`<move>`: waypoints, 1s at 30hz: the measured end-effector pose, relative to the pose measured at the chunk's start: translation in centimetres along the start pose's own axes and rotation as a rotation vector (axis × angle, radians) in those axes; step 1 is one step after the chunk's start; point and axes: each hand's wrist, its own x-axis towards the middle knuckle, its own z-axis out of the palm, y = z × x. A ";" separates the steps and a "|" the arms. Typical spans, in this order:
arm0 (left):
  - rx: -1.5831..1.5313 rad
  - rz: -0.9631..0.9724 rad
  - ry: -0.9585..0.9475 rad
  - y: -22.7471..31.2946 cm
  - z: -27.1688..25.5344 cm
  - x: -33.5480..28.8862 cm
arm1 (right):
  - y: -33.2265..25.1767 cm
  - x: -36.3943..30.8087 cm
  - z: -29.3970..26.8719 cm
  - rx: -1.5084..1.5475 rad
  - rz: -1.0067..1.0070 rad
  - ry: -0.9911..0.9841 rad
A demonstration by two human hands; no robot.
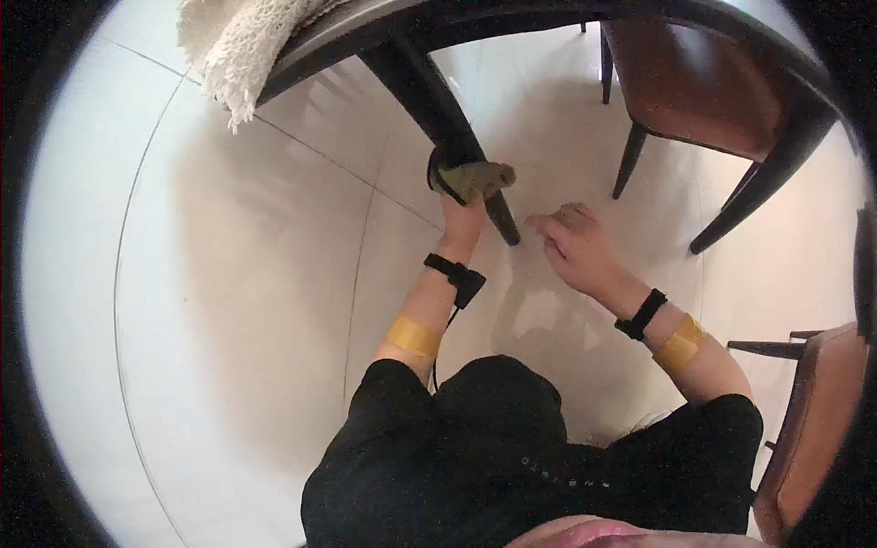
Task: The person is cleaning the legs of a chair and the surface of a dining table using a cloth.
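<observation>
An olive-green cloth (475,179) is pressed around the lower part of a dark, tapering table leg (422,89). My left hand (463,203) reaches up to the leg and grips the cloth, its fingers mostly covered by the fabric. The leg's narrow tip (503,223) shows below the cloth, over the pale floor. To the right of that tip, apart from it, my right hand (573,245) hovers with its fingers curled in. Nothing shows in it, though its palm is turned from sight.
Above the leg runs the dark table edge (512,33), with a cream fringed cloth (242,59) hanging over its left end. A brown chair (699,87) with dark legs stands at the upper right. Another brown chair (819,429) is at the lower right. Pale tiles (247,301) cover the floor.
</observation>
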 end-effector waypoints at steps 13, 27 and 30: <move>0.352 0.325 0.215 9.5 -0.2 4.9 | 0.6 -0.8 2.0 0.124 -0.035 0.093; -0.010 0.106 0.256 -10.5 3.3 -4.2 | 1.4 -3.9 3.4 0.079 0.068 -0.079; 0.317 0.389 0.335 -2.6 3.0 -0.1 | 3.4 -4.8 4.5 0.082 0.088 0.041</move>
